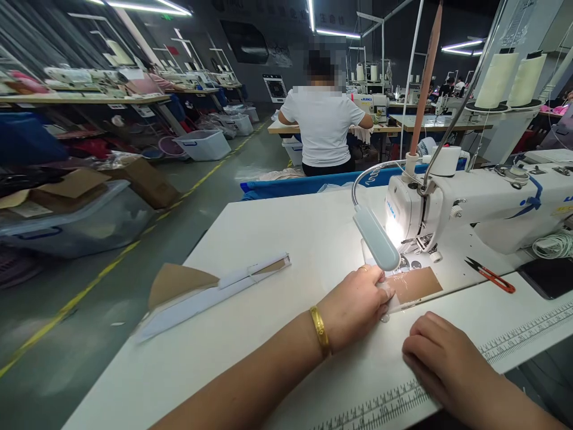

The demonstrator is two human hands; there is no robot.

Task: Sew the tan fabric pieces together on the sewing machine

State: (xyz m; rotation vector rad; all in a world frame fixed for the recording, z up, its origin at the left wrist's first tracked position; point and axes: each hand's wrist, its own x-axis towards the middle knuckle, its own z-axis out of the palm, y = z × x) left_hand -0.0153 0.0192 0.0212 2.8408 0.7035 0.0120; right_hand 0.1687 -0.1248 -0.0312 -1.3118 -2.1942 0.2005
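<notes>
My left hand [360,306], with a gold bracelet [319,330] at the wrist, reaches to the left edge of the brown bed plate [414,285] below the sewing machine's needle area. Its fingers are bent and pressed together; a thin, pale bit shows by the fingertips, too small to name. My right hand [441,358] rests on the table near its front edge, fingers curled in, with nothing seen in them. The white sewing machine [430,209] stands beyond both hands. A grey lamp head [376,237] hangs over my left fingertips and hides part of the needle area.
Orange-handled thread snips [491,276] and a black phone [548,278] lie right of the plate. A folded white-and-brown piece [215,292] lies on the table's left. A printed ruler [380,406] follows the front edge. Ahead sits a person in white [324,128]. Plastic bins [102,221] line the aisle.
</notes>
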